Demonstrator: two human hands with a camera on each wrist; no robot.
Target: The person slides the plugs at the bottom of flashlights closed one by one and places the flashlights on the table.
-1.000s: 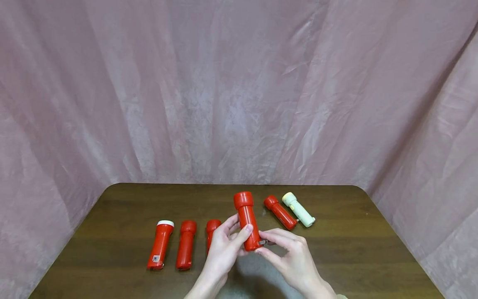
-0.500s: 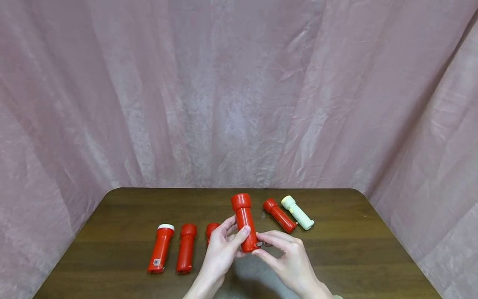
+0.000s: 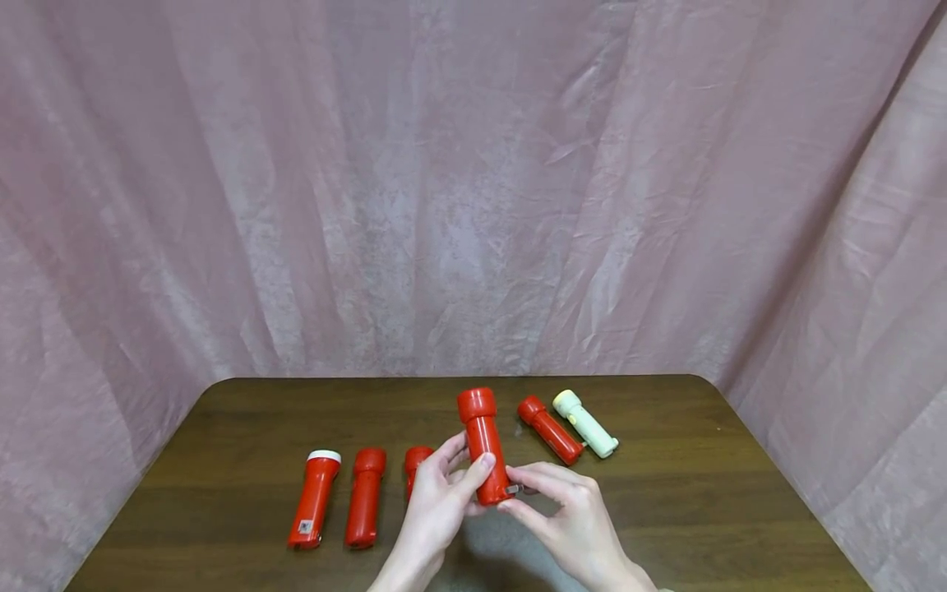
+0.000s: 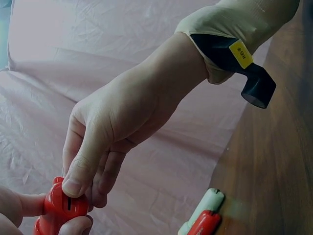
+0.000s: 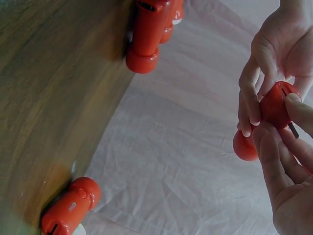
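Observation:
A red flashlight (image 3: 483, 411) is held above the table, tilted, its wide head pointing away. My left hand (image 3: 432, 506) grips its body, thumb across the near side. At the tail end, my right hand (image 3: 573, 514) pinches the base between thumb and fingers, beside a small metal tab (image 3: 515, 489) that sticks out. In the left wrist view, the right thumb lies on the end cap (image 4: 73, 208), which has a dark slot. Both hands surround the flashlight (image 5: 276, 110) in the right wrist view, covering much of its body.
On the brown table (image 3: 703, 493), a white-rimmed red flashlight (image 3: 314, 493), a red one (image 3: 365, 501) and another partly hidden red flashlight (image 3: 417, 460) lie at left. Farther right are a red flashlight (image 3: 551, 432) and a pale green one (image 3: 588, 423). Pink curtain (image 3: 473, 189) hangs behind.
The head view has tilted slightly, so the table sits lower in it. Both hands keep their hold on the red flashlight, with only a slight shift.

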